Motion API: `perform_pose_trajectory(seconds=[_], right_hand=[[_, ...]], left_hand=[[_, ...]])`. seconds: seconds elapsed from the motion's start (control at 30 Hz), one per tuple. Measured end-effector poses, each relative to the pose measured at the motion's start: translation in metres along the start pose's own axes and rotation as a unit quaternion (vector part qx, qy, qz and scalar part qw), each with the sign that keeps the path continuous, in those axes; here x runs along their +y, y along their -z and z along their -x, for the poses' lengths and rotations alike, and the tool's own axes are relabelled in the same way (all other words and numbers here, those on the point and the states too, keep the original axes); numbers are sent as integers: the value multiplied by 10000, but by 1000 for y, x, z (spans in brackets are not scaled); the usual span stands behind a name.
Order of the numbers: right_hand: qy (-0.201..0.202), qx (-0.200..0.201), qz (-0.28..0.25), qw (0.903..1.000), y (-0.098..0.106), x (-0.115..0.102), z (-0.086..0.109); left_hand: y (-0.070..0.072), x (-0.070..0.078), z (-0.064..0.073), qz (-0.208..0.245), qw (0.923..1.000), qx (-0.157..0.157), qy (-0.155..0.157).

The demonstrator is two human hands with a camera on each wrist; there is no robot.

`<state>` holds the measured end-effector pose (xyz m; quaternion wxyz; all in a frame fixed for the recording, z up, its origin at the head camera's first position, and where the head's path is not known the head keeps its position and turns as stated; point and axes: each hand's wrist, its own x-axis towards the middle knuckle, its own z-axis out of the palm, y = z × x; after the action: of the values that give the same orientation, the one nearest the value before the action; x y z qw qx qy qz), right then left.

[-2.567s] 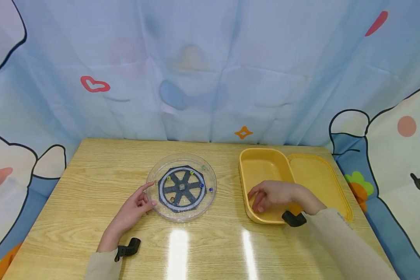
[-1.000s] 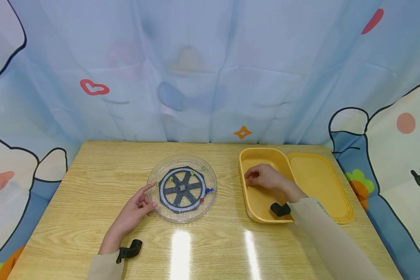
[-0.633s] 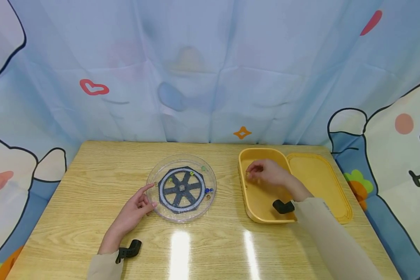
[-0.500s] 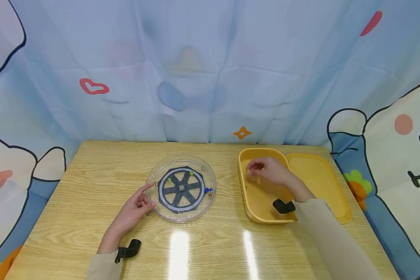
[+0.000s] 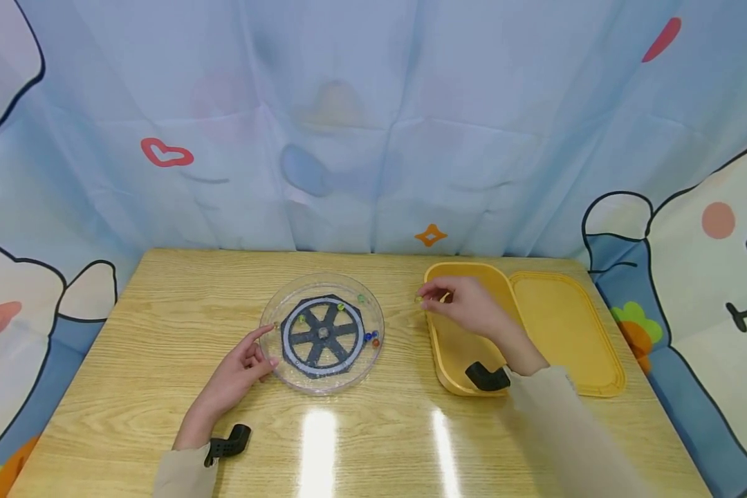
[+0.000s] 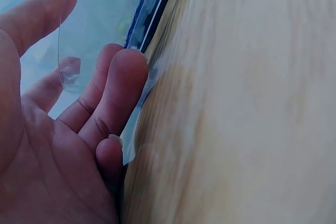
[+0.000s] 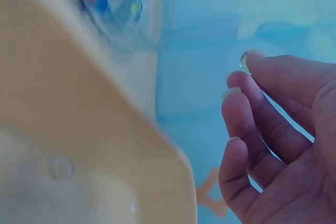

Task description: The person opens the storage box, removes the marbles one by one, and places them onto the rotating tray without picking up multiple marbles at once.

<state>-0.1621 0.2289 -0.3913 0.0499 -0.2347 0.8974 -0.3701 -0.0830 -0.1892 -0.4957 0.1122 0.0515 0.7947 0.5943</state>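
My right hand pinches a yellow-green glass marble between thumb and fingertips, just above the left rim of a yellow plastic box. The marble also shows at the fingertips in the right wrist view. A round clear plastic dish sits left of the box, over a dark wheel-like shape with spokes. Several marbles lie in it; blue ones and a red one are at its right side. My left hand grips the dish's left rim, its fingers curled against the wall.
A yellow lid lies flat on the wooden table, right against the box. Inside the box a small clear, blurred object shows. Behind the table hangs a blue patterned curtain.
My right hand has risen from inside the box and moved left over its rim, now with the marble. The red marble rolled rightward to the blue ones. My left hand has stayed on the dish.
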Motion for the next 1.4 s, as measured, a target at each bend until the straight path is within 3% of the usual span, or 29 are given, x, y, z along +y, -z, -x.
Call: perform_pose_trajectory(seconds=[0.47, 0.97, 1.17, 1.4], right_hand=[[235, 317, -456, 9982, -44, -32, -6], [371, -27, -440, 9983, -94, -48, -14], [235, -209, -525, 9981, -101, -50, -13], [77, -241, -692, 9973, -93, -47, -12]], left_hand=[[2, 3, 1, -69, 10000, -30, -42], [0, 2, 0, -27, 10000, 8, -64], [0, 1, 0, 44, 9999, 10, -92], [1, 0, -1, 70, 9999, -43, -116]])
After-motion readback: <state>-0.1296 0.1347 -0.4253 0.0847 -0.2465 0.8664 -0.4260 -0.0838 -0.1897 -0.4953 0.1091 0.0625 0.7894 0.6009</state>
